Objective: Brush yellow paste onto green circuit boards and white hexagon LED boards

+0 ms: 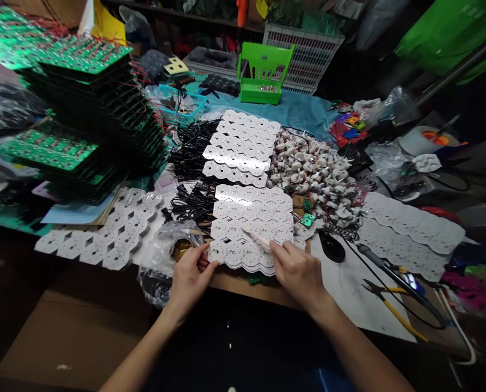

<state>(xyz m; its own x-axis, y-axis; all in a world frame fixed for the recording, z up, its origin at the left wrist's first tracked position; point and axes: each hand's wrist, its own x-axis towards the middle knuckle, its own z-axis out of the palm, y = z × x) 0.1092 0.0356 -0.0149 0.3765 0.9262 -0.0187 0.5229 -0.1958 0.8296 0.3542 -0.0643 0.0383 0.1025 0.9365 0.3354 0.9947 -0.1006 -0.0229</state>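
Right grip (295, 269): closed on thin pale stick (257, 238), wrist angled inward, tip over white boards (234, 209)
Left grip (191, 272): fingers bent at boards' near-left corner, can't tell if clamped
White boards: flat, scalloped, overlapping, between hands
Tabletop (349, 288): cluttered, green circuit boards (87, 54) stacked left
Room: dim

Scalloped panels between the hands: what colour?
The scalloped panels are white with small dark markings, clearest in the head view.

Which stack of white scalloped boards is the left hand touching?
The front middle stack: the left hand touches its near left corner; the right hand holds a pale tool over it. The back stack, left stack and right stack are untouched.
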